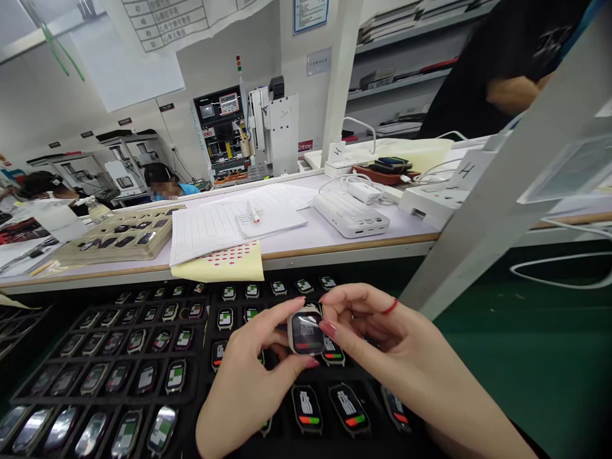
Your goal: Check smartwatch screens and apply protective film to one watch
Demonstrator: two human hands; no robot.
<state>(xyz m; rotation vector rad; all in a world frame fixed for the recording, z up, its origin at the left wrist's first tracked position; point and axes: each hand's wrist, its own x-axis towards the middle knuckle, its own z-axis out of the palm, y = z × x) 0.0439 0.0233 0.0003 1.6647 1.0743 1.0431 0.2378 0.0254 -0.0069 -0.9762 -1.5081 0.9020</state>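
A smartwatch without a strap, with a light metal case and a lit dark screen showing small text, is held up over the trays. My left hand pinches its case between thumb and forefinger, from above and below. The fingers of my right hand close on its right side, the thumb over the screen edge. Below lie rows of similar watches in a black compartment tray, such as one watch with red and green on its screen. At the left, a second black tray holds many more.
On the shelf above stand a white power bank, papers with a pen, and a beige tray of watch parts. A slanted grey post rises at the right. Other people sit or stand behind the shelf.
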